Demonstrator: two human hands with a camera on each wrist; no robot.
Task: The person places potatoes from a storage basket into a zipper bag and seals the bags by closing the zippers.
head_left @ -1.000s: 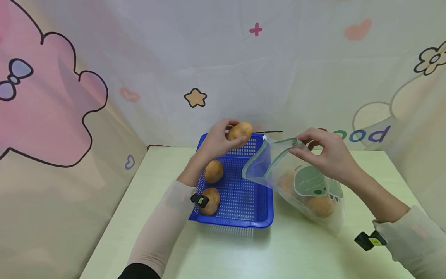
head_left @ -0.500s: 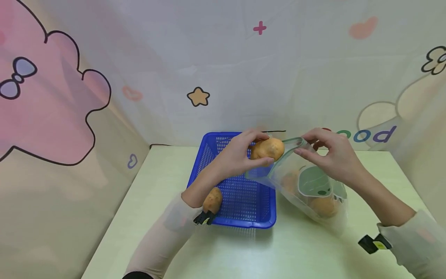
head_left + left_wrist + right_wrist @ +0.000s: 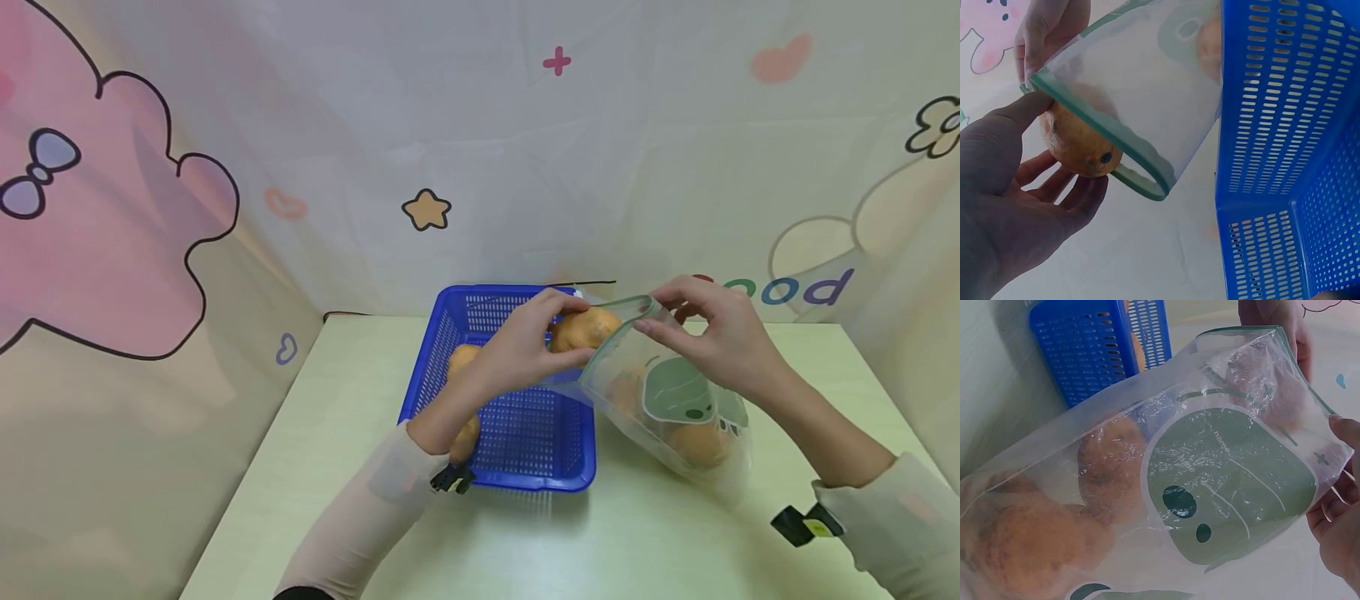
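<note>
Left hand [image 3: 525, 342] grips a tan oval potato [image 3: 583, 331] partly inside a clear plastic bag [image 3: 675, 390], right hand [image 3: 711, 332] pinching its rim, three o'clock — more potatoes [image 3: 701, 444] bagged, two others [image 3: 467, 437] left in blue plastic basket [image 3: 525, 481], eight o'clock.

The rounded yellow-brown potato [image 3: 585, 329] bears a near-black spot [image 3: 1107, 157]. The clear plastic bag [image 3: 663, 408] has green edging [image 3: 1108, 130] and a muted green print [image 3: 1254, 481] outlined in white, with two dark green ovals [image 3: 1180, 501]. The rectangular slotted plastic basket [image 3: 517, 433] is deep blue, the wooden-looking tabletop [image 3: 645, 550] pale green, the whitish cloth backdrop [image 3: 487, 150] printed with an orange star [image 3: 427, 210].
</note>
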